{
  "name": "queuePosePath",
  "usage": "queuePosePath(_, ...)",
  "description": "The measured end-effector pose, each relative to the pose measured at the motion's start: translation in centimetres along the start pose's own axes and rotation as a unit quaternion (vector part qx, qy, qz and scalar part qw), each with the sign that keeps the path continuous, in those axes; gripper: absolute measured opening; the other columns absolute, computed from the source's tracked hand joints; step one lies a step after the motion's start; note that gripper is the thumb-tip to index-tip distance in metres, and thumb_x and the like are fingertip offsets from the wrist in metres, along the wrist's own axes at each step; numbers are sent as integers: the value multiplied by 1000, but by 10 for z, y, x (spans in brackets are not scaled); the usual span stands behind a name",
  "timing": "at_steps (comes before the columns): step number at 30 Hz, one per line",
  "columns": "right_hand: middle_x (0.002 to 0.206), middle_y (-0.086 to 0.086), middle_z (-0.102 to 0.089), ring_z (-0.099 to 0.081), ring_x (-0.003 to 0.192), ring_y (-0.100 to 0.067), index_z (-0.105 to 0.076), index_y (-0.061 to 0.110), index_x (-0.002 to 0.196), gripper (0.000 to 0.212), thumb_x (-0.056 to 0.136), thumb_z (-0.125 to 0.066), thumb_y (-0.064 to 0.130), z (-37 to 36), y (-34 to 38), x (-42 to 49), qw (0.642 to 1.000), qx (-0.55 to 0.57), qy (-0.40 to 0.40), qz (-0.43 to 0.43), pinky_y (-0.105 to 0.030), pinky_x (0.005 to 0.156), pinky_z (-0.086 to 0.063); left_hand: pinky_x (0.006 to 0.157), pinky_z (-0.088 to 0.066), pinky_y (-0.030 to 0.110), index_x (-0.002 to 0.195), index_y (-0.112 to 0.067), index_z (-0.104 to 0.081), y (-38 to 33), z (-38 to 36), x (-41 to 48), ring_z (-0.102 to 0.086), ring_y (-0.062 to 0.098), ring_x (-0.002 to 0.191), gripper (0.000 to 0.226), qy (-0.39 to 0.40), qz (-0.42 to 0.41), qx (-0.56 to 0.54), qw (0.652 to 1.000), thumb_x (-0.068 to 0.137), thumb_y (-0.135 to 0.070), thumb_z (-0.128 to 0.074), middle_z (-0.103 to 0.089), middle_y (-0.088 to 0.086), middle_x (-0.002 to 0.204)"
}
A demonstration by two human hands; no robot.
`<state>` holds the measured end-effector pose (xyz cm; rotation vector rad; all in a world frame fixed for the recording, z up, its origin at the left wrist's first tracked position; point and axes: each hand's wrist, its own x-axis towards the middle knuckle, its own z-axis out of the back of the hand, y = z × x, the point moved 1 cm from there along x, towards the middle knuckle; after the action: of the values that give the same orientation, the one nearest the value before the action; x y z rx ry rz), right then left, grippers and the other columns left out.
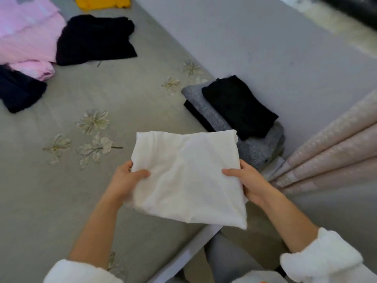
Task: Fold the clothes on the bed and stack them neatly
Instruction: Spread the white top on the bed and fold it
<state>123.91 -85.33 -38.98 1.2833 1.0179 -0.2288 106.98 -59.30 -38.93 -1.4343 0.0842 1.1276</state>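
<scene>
Folded white cotton garment (189,178) is held flat over the near edge of the grey flower-patterned bedspread (61,197). Your left hand (124,180) pinches its left edge, thumb on top. Your right hand (250,181) grips the right edge the same way. Just beyond it lies the stack of folded black and grey clothes (238,107).

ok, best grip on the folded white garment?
Grip the white garment by its opposite side edges, one hand from each side, thumbs on top, as the left hand and right hand do. It's flat and limp; one pinch would likely unfold it.

Folded white garment (188,176) between both hands
</scene>
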Motion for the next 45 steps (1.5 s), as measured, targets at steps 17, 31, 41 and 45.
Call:
queuePosePath(17,113,-3,-71,-68,101,-23,-57,19,123,49,78,-73,7,152,132,92,962,215,-117,118,-44,90,-53,73,-51,41,82,-14,-64,-282,-213,150,-61,26,76,9,12,-243,206,948,76,-9,-69,-65,11,82)
queuePosePath(31,160,-6,-2,-5,146,-25,-7,19,153,82,90,-58,32,153,102,158,885,-355,-283,100,-37,116,-14,113,-4,55,149,-23,-22,-212,-318,231,5,24,147,64,-24,-387,627,676,90,-4,-39,2,5,160)
queuePosePath(41,155,-7,31,26,143,-26,22,30,148,87,94,-42,56,124,57,183,811,-579,-61,57,-36,117,6,117,10,42,150,-23,14,-130,-292,236,26,24,142,73,37,-275,582,764,96,-57,-21,26,7,155)
queuePosePath(45,154,-14,30,23,144,-31,24,25,147,89,95,-43,52,112,52,186,784,-614,-74,43,-38,117,7,117,9,40,148,-23,19,-133,-286,235,25,24,143,73,62,-240,604,757,97,-55,-21,29,7,154)
